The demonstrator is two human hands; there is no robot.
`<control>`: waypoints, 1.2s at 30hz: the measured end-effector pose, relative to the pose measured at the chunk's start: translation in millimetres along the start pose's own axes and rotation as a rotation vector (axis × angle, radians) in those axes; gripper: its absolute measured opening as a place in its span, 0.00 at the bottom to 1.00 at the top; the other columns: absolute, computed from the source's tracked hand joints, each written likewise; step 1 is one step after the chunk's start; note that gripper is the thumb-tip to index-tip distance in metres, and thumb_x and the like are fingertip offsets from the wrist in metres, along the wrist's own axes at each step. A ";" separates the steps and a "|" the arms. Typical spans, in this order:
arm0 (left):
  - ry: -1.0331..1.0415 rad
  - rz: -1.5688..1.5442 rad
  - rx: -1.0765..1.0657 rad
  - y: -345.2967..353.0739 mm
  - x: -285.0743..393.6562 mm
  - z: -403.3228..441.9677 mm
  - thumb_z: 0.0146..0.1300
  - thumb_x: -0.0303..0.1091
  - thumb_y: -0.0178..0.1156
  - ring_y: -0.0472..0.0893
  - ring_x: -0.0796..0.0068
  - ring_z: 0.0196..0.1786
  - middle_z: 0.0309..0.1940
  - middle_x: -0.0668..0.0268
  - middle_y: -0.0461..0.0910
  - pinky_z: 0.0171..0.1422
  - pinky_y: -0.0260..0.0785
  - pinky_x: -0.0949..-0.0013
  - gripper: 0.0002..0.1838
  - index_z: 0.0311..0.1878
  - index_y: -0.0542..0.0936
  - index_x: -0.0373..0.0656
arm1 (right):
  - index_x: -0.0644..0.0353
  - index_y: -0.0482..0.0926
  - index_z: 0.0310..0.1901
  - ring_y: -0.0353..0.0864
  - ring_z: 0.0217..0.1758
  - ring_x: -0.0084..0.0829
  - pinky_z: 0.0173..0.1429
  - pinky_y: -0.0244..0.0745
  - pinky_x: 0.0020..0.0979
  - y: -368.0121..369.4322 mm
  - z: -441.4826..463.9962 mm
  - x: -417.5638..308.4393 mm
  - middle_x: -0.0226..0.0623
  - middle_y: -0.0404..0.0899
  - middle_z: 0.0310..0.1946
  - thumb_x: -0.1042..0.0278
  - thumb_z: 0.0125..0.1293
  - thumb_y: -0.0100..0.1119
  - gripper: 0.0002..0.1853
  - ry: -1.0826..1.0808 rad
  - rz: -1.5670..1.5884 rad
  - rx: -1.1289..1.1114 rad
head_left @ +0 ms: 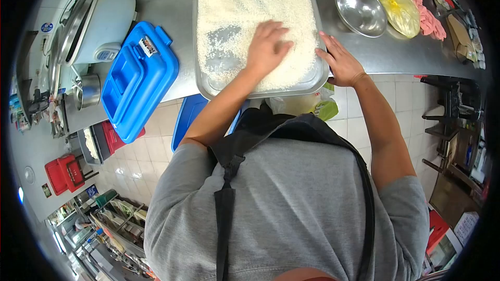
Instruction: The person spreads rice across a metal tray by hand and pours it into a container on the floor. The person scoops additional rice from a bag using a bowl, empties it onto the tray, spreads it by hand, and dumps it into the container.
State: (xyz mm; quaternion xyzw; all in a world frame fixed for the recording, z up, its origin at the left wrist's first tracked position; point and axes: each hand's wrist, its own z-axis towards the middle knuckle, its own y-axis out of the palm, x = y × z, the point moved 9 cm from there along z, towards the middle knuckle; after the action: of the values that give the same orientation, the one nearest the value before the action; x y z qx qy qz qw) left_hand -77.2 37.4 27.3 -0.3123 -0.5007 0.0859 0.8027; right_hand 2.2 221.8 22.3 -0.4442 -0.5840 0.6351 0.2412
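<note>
A left hand (pixel 268 47) lies palm down on white rice (pixel 271 10), fingers apart and thumb out to one side; whether grains are gripped beneath the palm cannot be told. The rice spreads on every side of it, fullest from 11 to 4 o'clock, thinning to two patches of bare metal at 8 to 9. The right hand (pixel 341 60) is extended, fingers nearly straight, its fingertips touching the rim of the single tray (pixel 281 92), which lies at 9 to 10 o'clock from it. The tray's sides run from 6 to 12 o'clock; its far end is cut off, leaving the long axis uncertain.

Near the right hand, one steel bowl (pixel 361 10) rests at 1 o'clock, beside one yellow bag (pixel 397 6) and, at 2 o'clock, a pink cloth (pixel 428 16). Well apart from the left hand, between 8 and 9 o'clock, one blue lid (pixel 156 75) slants from 1 toward 7 o'clock, overhanging the steel bench (pixel 169 0).
</note>
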 end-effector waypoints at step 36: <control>0.171 0.567 -0.393 -9.8 16.6 -56.8 0.70 0.65 0.46 0.36 0.46 0.83 0.82 0.63 0.44 0.77 0.22 0.26 0.34 0.77 0.61 0.68 | 0.57 0.68 0.63 0.51 0.80 0.49 0.84 0.48 0.46 0.0 1.8 -0.7 0.51 0.41 0.80 0.67 0.35 0.83 0.49 -0.031 0.001 0.039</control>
State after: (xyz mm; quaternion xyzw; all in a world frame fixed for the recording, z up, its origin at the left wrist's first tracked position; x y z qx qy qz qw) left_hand -22.1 13.5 28.3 -0.5934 -0.3321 0.1808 0.7106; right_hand 1.1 220.2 22.3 -0.4298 -0.5750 0.6533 0.2406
